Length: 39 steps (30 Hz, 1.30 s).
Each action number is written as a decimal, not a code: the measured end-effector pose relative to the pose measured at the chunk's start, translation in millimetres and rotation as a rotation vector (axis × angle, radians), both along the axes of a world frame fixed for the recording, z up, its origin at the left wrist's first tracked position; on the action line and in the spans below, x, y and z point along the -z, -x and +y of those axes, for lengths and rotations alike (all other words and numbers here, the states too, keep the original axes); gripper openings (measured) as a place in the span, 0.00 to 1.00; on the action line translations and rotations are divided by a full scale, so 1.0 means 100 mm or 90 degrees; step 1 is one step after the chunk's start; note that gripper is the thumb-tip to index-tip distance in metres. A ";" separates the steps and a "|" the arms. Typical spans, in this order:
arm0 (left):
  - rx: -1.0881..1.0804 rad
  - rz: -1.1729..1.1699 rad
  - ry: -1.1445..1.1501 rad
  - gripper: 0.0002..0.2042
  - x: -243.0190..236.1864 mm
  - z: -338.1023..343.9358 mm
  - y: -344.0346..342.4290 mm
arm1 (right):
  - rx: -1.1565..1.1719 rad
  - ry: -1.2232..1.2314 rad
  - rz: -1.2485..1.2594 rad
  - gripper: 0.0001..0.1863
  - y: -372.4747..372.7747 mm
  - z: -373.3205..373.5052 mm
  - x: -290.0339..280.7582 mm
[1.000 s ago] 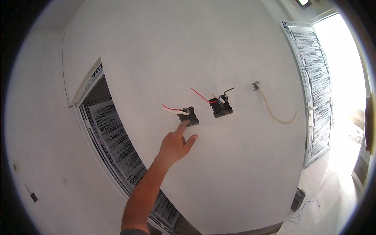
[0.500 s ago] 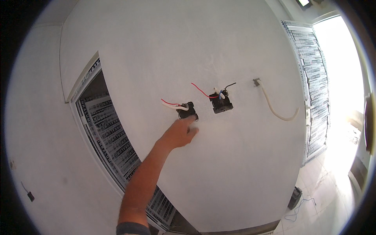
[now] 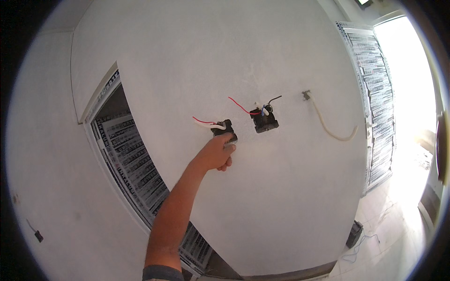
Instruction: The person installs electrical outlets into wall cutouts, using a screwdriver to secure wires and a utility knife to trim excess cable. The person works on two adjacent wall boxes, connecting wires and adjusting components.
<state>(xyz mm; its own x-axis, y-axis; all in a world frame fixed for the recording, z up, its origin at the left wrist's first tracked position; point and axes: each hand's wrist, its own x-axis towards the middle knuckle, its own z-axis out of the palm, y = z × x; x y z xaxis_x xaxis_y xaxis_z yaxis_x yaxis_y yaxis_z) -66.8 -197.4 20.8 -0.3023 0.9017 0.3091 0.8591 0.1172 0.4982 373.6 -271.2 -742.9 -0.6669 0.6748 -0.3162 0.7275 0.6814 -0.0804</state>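
My left hand (image 3: 217,152) reaches up to a black electrical wall box (image 3: 229,126) set in the pale wall. The index finger extends onto the lower part of this box and covers some of it. My other fingers are curled below, with no object visible in them. A red wire and a thick white cable (image 3: 209,125) stick out of the box to the left. To its right is a second black wall box (image 3: 266,121), with red, blue, white and black wires coming out. My right hand is out of view.
Farther right, a cream cable (image 3: 323,125) hangs from a hole in the wall. A film-wrapped door (image 3: 373,93) stands by a bright doorway. At left is another wrapped door frame (image 3: 93,133). A black box-shaped object (image 3: 355,234) and blue cord (image 3: 358,248) lie on the floor.
My left hand has shifted slightly, its fingers now curled in more beneath the index finger. The index finger remains at the left wall box. The wires look the same.
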 end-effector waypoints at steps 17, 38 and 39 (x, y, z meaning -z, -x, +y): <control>-0.137 0.583 -0.059 0.15 0.03 0.30 -0.01 | 0.281 0.153 0.292 0.18 0.73 0.87 -0.74; -0.149 0.544 -0.039 0.23 0.04 -0.05 0.12 | 0.419 0.166 0.285 0.26 0.22 0.46 -0.21; -0.160 0.583 -0.039 0.23 -0.03 -0.06 0.03 | 0.452 0.165 0.286 0.27 0.14 0.31 -0.15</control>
<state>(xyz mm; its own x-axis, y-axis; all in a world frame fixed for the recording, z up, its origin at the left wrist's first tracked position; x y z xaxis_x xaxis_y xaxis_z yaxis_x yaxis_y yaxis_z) -69.7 -203.0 24.2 -0.1023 0.8173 0.5671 0.8720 0.3480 -0.3442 360.1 -240.5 -728.0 -0.2148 0.9205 -0.3263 0.8350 -0.0003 -0.5503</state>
